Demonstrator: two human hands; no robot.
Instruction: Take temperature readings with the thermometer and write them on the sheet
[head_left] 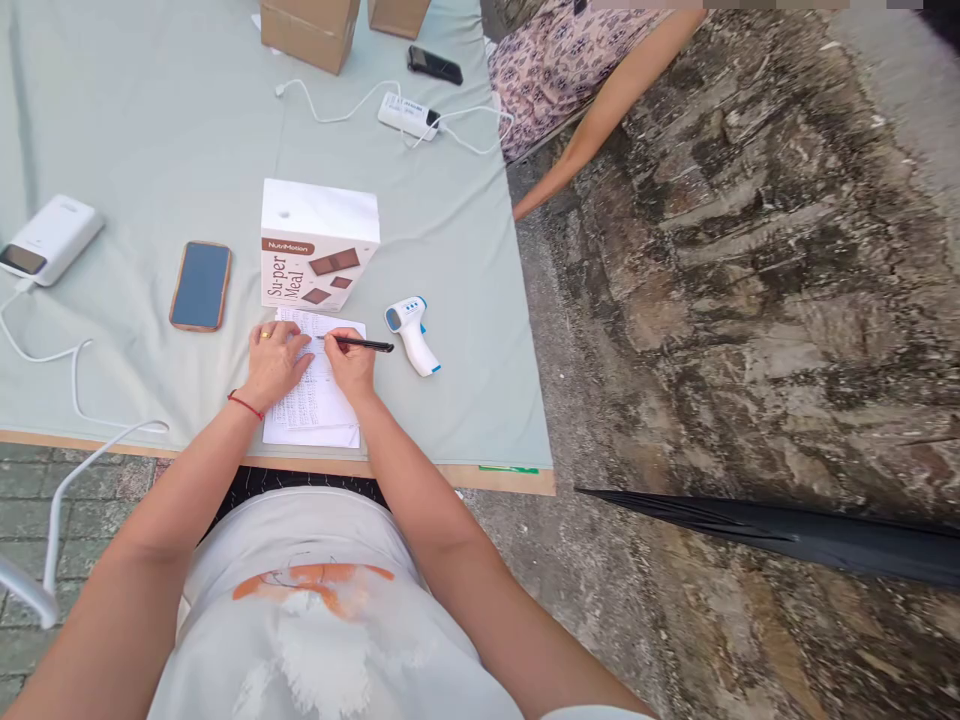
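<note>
My right hand (349, 362) grips a black pen (367, 344), its tip at the written sheet. Under both hands lie sheets of paper (319, 405) covered in rows of handwriting. My left hand (276, 362) rests flat on the paper's left side with its fingers spread; a ring and a red wrist cord show on it. Just beyond the paper stands a white "Super Meal" box (321, 245). To the right of my right hand lies a white and blue infrared thermometer (412, 335). A phone (201, 286) with a dark screen lies left of the box.
A white power bank (51, 240) with a cable is at the left. Farther back lie a white device (408, 116) with cables, a black device (435, 65) and cardboard boxes (310, 30). Another person's arm (607, 115) hangs beside the table's right edge, near a stone wall (750, 300).
</note>
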